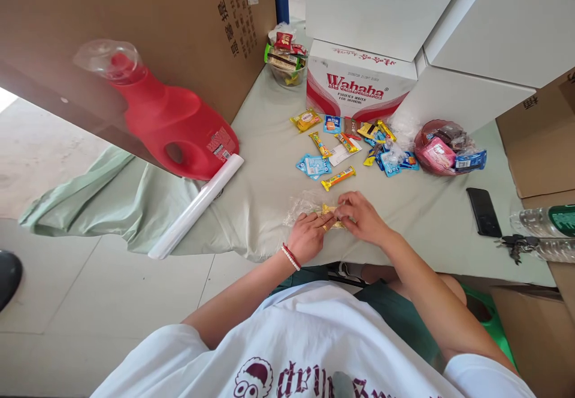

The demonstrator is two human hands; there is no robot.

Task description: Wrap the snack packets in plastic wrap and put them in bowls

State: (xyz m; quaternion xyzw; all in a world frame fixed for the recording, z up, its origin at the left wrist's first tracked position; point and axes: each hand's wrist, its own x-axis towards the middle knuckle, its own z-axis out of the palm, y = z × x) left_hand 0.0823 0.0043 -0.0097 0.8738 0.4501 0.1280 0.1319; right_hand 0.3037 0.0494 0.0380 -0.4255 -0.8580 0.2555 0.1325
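Note:
A small yellow snack packet (327, 208) lies at the table's front edge, largely covered by my fingers. Crumpled clear plastic film (302, 204) spreads out to its left. My left hand (309, 237), with a red and white bead bracelet at the wrist, presses its fingers together over the packet and holds it down. From the other side, my right hand (363, 218) has its fingers bent in a pinch at the packet's right end. Just beyond the hands lies an orange-yellow snack bar (338, 178).
Several wrapped snacks and blue sachets (314, 165) lie scattered behind. A red bowl (424, 161) holds more packets; a clear bowl (287, 76) stands farther back. Left are a red jug (179, 122) and a white roll (197, 206). A phone (484, 212) and a Wahaha box (359, 83) are also there.

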